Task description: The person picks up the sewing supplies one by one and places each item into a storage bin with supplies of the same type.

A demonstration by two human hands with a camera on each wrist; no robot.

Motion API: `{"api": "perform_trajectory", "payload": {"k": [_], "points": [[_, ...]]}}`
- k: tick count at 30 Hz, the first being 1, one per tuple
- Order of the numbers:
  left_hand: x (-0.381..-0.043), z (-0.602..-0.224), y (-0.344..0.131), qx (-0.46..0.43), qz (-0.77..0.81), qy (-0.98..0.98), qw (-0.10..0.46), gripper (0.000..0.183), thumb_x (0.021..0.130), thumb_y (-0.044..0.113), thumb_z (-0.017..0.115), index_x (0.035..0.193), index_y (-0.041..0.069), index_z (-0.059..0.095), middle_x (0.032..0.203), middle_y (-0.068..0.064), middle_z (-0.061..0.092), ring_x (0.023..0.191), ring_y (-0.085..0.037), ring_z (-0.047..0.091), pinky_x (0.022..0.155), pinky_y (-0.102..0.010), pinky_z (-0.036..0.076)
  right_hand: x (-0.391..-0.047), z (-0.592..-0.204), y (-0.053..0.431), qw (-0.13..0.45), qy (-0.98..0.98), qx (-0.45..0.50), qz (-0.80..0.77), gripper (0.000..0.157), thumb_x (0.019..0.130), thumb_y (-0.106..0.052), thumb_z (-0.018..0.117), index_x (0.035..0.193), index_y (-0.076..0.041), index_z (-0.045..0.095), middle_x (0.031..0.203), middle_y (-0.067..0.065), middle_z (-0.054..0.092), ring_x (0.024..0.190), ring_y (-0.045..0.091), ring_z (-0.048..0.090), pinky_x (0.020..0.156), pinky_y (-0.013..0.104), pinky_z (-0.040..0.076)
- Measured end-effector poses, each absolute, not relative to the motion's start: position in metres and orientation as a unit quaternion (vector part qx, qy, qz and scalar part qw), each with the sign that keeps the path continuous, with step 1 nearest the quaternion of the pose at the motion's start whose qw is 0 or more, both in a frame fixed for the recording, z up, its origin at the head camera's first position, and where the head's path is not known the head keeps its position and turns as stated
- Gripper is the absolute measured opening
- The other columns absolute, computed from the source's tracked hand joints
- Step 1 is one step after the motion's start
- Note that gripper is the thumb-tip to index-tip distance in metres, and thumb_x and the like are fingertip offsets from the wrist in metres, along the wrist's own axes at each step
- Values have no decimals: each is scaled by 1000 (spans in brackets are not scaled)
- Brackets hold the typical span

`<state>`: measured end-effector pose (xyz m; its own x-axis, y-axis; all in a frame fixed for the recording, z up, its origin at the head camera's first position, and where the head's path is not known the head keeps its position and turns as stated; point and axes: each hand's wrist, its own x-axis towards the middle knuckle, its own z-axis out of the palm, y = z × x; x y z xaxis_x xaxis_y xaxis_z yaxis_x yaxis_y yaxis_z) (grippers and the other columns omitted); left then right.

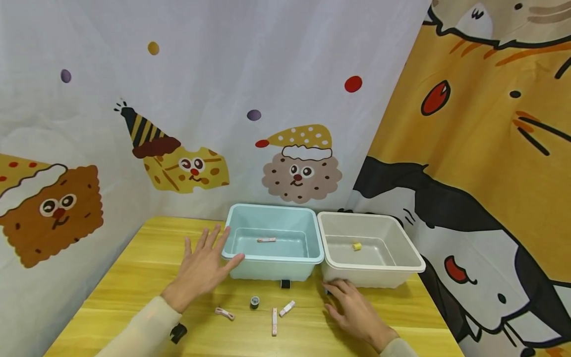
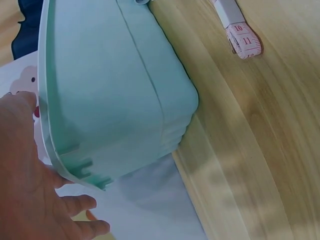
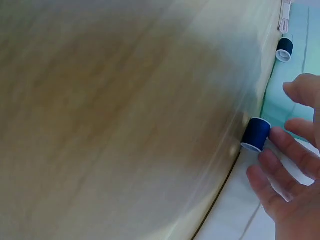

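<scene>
My left hand [image 1: 200, 270], fingers spread, is at the near left corner of the light blue bin [image 1: 274, 270]; in the left wrist view its fingers overlap the bin's rim. A folded tape measure [image 1: 266, 240] lies inside that bin. My right hand [image 1: 357, 312] reaches to the front of the cream bin [image 1: 370, 277]. In the right wrist view, its fingertips are right at a dark blue thread spool [image 3: 256, 134], with the thumb held apart from it. The head view mostly hides this spool behind the fingers. A yellow thread spool [image 1: 357, 246] lies in the cream bin.
Before the bins lie folded tape measures [image 1: 274, 322], one of them [image 1: 224, 313] left of a dark spool [image 1: 255, 302]. A black spool [image 1: 285, 284] sits against the blue bin's front. The bins stand side by side on the wooden table [image 1: 165, 233], before a printed curtain [image 1: 200, 74].
</scene>
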<state>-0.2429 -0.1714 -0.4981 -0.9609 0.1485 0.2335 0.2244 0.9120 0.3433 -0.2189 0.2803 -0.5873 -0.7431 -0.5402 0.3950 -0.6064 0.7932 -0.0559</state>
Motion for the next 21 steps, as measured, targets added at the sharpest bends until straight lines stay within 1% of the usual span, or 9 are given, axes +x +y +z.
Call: {"api": "perform_trajectory", "payload": {"k": [4,8,11,14,17,21], "points": [[-245,-499,-170,-97,-188,-972,100,96,115,77,52,186,14,33,192,-23,29,176,-60,27,132,-96,9,-221,-588,281,176,-929,307,112,58,94,-17,97,148,-8,79,142,4,78,128,23,73,108,48,68],[-247,-500,-169,-97,-191,-972,92,98,116,78,49,187,15,28,194,-20,25,177,-59,25,133,-95,9,-225,-589,283,202,-915,330,118,55,89,-7,99,140,-5,82,135,6,81,121,23,75,103,46,70],[-247,-501,-169,-101,-195,-972,85,98,116,76,49,188,14,23,196,-16,18,178,-59,22,132,-96,13,-227,-591,285,221,-903,349,118,51,84,1,100,132,-4,84,131,6,81,117,24,74,99,45,70],[-247,-502,-169,-108,-201,-970,79,99,117,75,48,188,12,20,197,-13,15,179,-58,19,131,-96,19,-228,-592,286,224,-901,356,105,47,81,4,99,125,-8,87,127,5,82,115,24,73,96,44,70],[-248,-502,-170,-110,-202,-970,75,100,117,76,47,188,12,19,197,-13,16,179,-57,17,130,-96,23,-228,-593,288,216,-905,355,93,45,81,5,100,120,-11,88,123,3,82,113,23,74,94,43,70],[-247,-500,-170,-109,-201,-971,67,101,117,77,47,188,10,18,197,-13,16,180,-56,16,130,-95,24,-228,-595,290,207,-907,354,93,43,81,4,101,119,-12,88,120,2,82,110,22,76,92,41,71]]}}
